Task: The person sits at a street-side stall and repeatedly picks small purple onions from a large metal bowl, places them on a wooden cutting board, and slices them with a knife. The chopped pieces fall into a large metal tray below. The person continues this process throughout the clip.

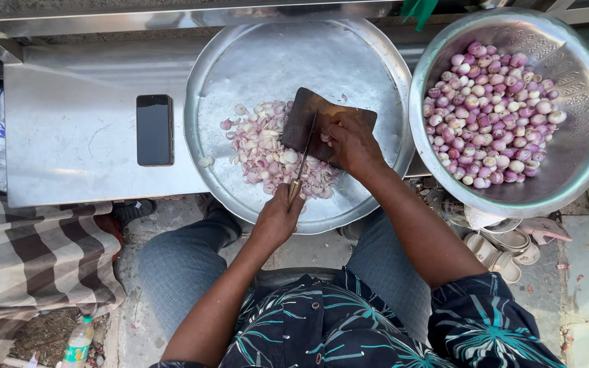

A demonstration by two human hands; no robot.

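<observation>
Steel tray (369,61) half bare beside knife (303,160).

A steel table (76,88) carries a black phone (154,129) on the left, a wide steel tray (369,61) in the middle and a steel colander bowl (581,157) on the right, overhanging the near edge.

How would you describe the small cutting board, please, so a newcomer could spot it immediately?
Find the large round steel tray beside the bowl of whole shallots. On it, right of the pale sliced pile, lies a small dark wooden board, the only brown, flat-edged thing there.
</observation>
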